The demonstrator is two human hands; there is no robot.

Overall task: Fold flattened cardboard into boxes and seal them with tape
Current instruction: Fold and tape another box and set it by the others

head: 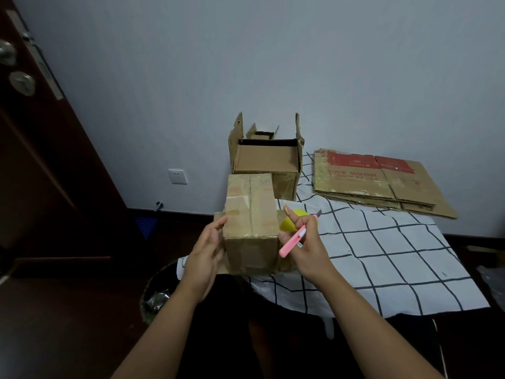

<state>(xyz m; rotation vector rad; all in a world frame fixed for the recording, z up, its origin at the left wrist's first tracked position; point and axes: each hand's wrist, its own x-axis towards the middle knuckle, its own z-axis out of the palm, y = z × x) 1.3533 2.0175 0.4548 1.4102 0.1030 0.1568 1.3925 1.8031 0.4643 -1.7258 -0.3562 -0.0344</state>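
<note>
A person's two bare forearms reach forward over a worktop (388, 258) covered with a white cloth printed with a black grid. Between the hands stands a small closed cardboard box (250, 222), at the near left edge of the worktop, with glossy clear tape running along the centre seam of its top and down its front face. The left hand (207, 248) rests flat against the box's left side, fingers straight and relaxed, holding nothing. The right hand (303, 242) sits just beside the box's right side, its fingers curled around a pink utility knife (293, 240) whose short blade points up and to the right. A yellow object (293, 221) shows partly behind the right hand (too hidden to identify).

Behind the small box stands a larger open cardboard box (266, 160), flaps upright, with another box nested inside it. To the right, at the far edge of the worktop, lies a stack of flattened cardboard (382, 184); the top sheet carries a red printed band and a row of red characters, upside down and too blurred to read.

A pale wall holds a white electrical socket (178, 176) low on the left. A dark wooden door (41, 132) with metal locks fills the left side, and a waste bin (159, 291) sits on the floor below the left arm.
</note>
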